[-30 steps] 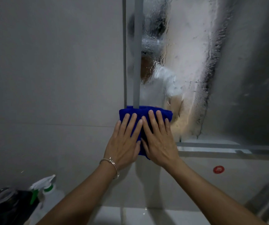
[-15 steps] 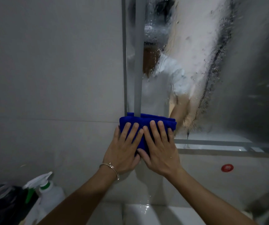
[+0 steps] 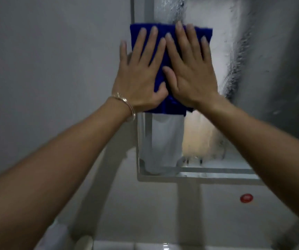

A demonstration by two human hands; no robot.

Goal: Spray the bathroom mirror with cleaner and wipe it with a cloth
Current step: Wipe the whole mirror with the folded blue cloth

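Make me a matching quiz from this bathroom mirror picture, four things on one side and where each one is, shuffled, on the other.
Things:
1. blue cloth
2. bracelet
3. red sticker
4. streak of droplets

Places:
A. on the wall below the mirror, lower right
B. pressed flat on the mirror's left edge under the left hand and right hand
C. on the glass, right of the hands
D. around the left wrist

Pairs: 1-B, 2-D, 3-A, 4-C
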